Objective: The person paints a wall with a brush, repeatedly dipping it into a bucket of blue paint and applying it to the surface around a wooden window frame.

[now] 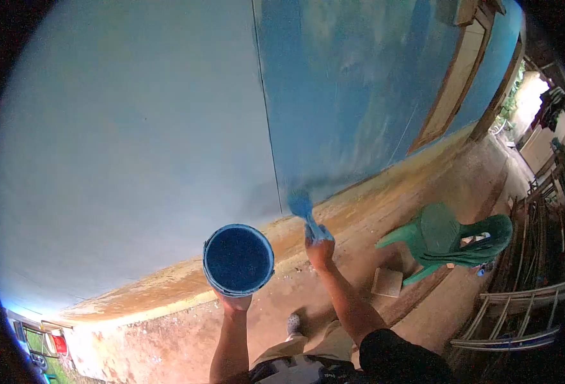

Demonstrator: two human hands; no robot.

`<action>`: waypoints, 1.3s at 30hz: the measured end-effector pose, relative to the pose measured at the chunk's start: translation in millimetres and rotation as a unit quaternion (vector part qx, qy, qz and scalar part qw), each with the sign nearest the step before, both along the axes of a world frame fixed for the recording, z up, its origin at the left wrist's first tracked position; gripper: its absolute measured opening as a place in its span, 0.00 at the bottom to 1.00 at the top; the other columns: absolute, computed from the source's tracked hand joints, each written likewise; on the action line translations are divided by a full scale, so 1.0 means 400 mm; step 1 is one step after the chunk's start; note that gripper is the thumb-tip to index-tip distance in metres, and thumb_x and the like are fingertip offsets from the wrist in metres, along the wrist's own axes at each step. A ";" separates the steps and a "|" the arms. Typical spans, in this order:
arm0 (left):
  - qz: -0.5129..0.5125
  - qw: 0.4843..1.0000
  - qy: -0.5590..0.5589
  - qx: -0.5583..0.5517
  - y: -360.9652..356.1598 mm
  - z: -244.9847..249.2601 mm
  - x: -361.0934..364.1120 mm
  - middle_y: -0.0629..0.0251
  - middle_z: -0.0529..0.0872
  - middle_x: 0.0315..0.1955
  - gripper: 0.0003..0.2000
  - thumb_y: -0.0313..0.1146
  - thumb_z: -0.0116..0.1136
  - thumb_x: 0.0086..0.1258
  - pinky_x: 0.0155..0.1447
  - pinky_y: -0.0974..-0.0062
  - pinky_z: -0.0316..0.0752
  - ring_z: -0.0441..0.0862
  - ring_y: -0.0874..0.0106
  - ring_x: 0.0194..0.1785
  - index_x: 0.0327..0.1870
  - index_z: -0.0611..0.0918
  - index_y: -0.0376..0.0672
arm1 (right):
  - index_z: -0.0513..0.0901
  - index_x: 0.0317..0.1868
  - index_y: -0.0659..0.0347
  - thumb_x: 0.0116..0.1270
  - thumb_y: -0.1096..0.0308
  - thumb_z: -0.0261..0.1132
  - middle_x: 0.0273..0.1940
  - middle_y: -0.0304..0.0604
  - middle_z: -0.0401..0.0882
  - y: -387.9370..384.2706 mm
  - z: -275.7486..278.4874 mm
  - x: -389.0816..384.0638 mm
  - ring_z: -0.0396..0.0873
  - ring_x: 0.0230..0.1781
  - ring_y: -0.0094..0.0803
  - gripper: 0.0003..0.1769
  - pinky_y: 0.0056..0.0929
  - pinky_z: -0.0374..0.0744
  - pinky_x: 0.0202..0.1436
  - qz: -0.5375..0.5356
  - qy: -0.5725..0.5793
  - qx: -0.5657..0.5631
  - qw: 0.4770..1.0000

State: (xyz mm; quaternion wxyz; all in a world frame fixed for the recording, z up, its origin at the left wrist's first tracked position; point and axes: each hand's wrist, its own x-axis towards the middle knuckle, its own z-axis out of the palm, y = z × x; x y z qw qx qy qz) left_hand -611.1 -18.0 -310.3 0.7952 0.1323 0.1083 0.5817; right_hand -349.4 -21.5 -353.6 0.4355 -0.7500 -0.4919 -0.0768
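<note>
My left hand supports a round bucket of dark blue paint from below, its fingers mostly hidden under it. In my right hand, blue-stained fingers wrap round the handle of a wide blue brush. The bristles are at the lower edge of the wall, just right of a dark vertical seam. Left of that seam the wall is pale blue; on its right the wall is a deeper, patchy blue.
A green plastic chair stands on the floor at the right, with a square tile near it. Beyond lie a ladder and long poles. A wooden-framed door is in the wall. A yellowish ledge runs along the wall's base.
</note>
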 end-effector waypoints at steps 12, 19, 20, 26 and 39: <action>-0.018 0.996 -0.084 -0.040 0.002 -0.037 0.076 0.62 0.71 0.65 0.27 0.53 0.37 0.76 0.69 0.55 0.65 0.70 0.61 0.64 0.68 0.66 0.45 | 0.81 0.30 0.61 0.63 0.58 0.59 0.26 0.53 0.81 0.018 -0.118 0.119 0.80 0.26 0.53 0.14 0.51 0.78 0.32 0.050 -0.072 -0.171 0.981; -0.056 0.997 -0.056 -0.007 0.011 0.028 0.162 0.64 0.69 0.67 0.36 0.66 0.29 0.71 0.70 0.57 0.64 0.68 0.61 0.67 0.70 0.64 0.49 | 0.84 0.51 0.55 0.62 0.67 0.64 0.47 0.49 0.84 -0.220 0.693 0.141 0.83 0.45 0.46 0.15 0.37 0.80 0.49 0.262 -0.011 -0.100 0.960; -0.070 0.995 -0.071 0.001 0.007 0.056 0.176 0.64 0.69 0.67 0.37 0.67 0.29 0.70 0.70 0.57 0.64 0.67 0.61 0.67 0.71 0.63 0.49 | 0.85 0.50 0.54 0.62 0.66 0.64 0.47 0.48 0.84 -0.258 0.783 0.118 0.83 0.45 0.45 0.15 0.37 0.80 0.49 0.258 -0.036 -0.113 0.959; -0.102 0.990 -0.092 0.020 0.046 0.079 0.229 0.61 0.68 0.67 0.38 0.67 0.33 0.70 0.72 0.56 0.62 0.66 0.60 0.69 0.71 0.64 0.48 | 0.87 0.45 0.53 0.60 0.63 0.68 0.34 0.45 0.85 -0.344 0.940 0.027 0.83 0.35 0.44 0.13 0.36 0.80 0.39 0.291 -0.233 -0.162 0.914; -0.113 0.991 -0.056 0.038 0.062 0.102 0.260 0.60 0.69 0.68 0.38 0.69 0.35 0.68 0.71 0.55 0.62 0.67 0.56 0.68 0.70 0.66 0.48 | 0.83 0.27 0.58 0.55 0.70 0.62 0.26 0.48 0.83 -0.206 0.737 -0.064 0.85 0.30 0.45 0.04 0.43 0.82 0.30 0.226 -0.395 -0.212 0.865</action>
